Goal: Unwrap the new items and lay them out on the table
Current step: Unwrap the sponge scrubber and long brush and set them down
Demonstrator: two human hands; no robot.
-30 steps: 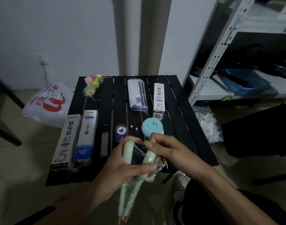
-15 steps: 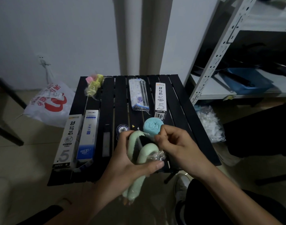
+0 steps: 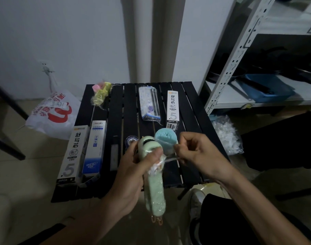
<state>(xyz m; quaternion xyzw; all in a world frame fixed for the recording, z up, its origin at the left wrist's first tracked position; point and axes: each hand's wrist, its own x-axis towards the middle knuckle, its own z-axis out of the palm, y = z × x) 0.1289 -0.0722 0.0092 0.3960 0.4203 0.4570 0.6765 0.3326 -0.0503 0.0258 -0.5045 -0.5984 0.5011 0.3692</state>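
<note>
— Where are the brushes (image 3: 155, 190)?
— In my left hand (image 3: 133, 174), gripped round the middle, above the bench's (image 3: 190, 110) near edge.
— And your right hand (image 3: 195, 152)?
— Pinching the wrap (image 3: 158, 167), stretched taut off them.

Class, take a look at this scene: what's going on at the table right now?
A person is unwrapping a pale green item. The left hand grips it over the black slatted table, while the right hand pinches the clear plastic wrap and draws it taut. The wrap is not yet off. On the table lie long boxes and other packets.
</note>
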